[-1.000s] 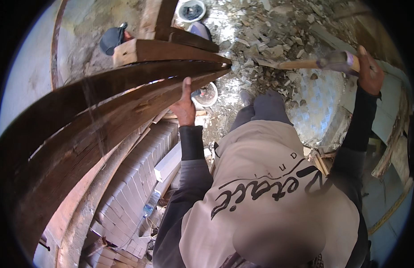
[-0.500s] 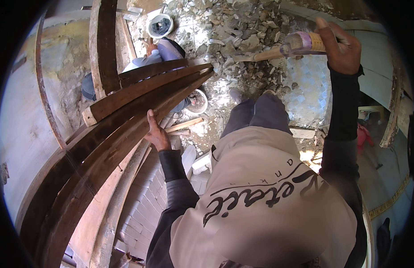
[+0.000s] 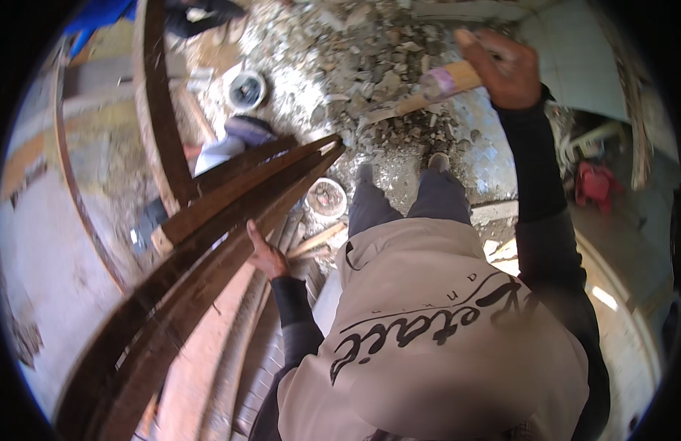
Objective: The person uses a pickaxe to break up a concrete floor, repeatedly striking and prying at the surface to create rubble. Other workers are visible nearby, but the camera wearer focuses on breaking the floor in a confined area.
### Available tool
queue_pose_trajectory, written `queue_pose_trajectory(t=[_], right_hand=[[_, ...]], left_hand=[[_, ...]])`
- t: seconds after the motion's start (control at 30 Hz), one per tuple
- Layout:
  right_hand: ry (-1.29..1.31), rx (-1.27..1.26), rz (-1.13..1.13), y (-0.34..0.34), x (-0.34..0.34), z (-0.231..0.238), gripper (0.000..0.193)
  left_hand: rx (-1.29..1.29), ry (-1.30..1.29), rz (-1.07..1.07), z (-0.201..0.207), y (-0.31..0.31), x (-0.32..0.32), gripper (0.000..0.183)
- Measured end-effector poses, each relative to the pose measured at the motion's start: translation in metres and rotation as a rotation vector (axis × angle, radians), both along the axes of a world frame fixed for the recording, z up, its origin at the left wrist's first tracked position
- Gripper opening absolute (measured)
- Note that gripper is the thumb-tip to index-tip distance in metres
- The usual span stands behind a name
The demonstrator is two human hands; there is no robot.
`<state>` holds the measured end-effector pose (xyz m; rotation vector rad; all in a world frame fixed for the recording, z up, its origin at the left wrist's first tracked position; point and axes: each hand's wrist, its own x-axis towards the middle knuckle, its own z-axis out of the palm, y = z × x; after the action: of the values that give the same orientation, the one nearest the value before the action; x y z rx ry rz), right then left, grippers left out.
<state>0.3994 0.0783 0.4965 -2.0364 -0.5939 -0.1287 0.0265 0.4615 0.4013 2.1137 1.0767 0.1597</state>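
Observation:
My left hand point(image 3: 270, 259) is at the near edge of a long dark wooden beam point(image 3: 230, 266). Its thumb points up along the wood, and the fingers curl out of sight around the edge. Raised out to the right, my right hand point(image 3: 511, 72) is closed around the end of a long narrow tool point(image 3: 414, 103). The tool has tan, wood-coloured parts, a purple band and a greyish tip pointing left; its exact kind is unclear. Beneath the tool lies broken rubble point(image 3: 377, 59). More beams point(image 3: 245, 192) run alongside the one at my left hand.
An upright timber point(image 3: 155, 95) stands at the left. Two buckets, one with dark contents point(image 3: 245, 90) and another with debris point(image 3: 326, 198), sit on the floor. A person's legs point(image 3: 201, 16) show at top left; a red object point(image 3: 596, 185) is at the right.
The view has shifted. My right hand and the tool appear further left in the picture. A person's legs and something blue have come into view at top left. My left hand stays on the beam.

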Motion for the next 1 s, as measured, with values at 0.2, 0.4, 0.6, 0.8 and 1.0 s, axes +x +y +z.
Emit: queue_pose_trajectory(t=[0.2,0.4,0.6,0.8,1.0], right_hand=[[-0.064,0.363,-0.560,0.039,-0.036,-0.014,0.022],[0.289,0.791,-0.804,0.100,-0.125,-0.036,0.089],[0.346,0.890,-0.857,0.132,-0.235,-0.034,0.085],[0.285,0.817,-0.852,0.114,-0.281,-0.040,0.084],[0.336,0.787,-0.772,0.099,-0.309,-0.048,0.092]], left_hand=[[-0.120,-0.479,0.092,0.021,-0.012,0.015,0.075],[-0.136,-0.368,-0.187,0.043,0.004,0.001,0.088],[0.027,-0.475,-0.367,0.025,0.022,-0.008,0.086],[0.062,-0.454,-0.380,0.023,0.030,-0.007,0.085],[0.253,-0.284,-0.452,0.045,0.011,-0.013,0.072]])
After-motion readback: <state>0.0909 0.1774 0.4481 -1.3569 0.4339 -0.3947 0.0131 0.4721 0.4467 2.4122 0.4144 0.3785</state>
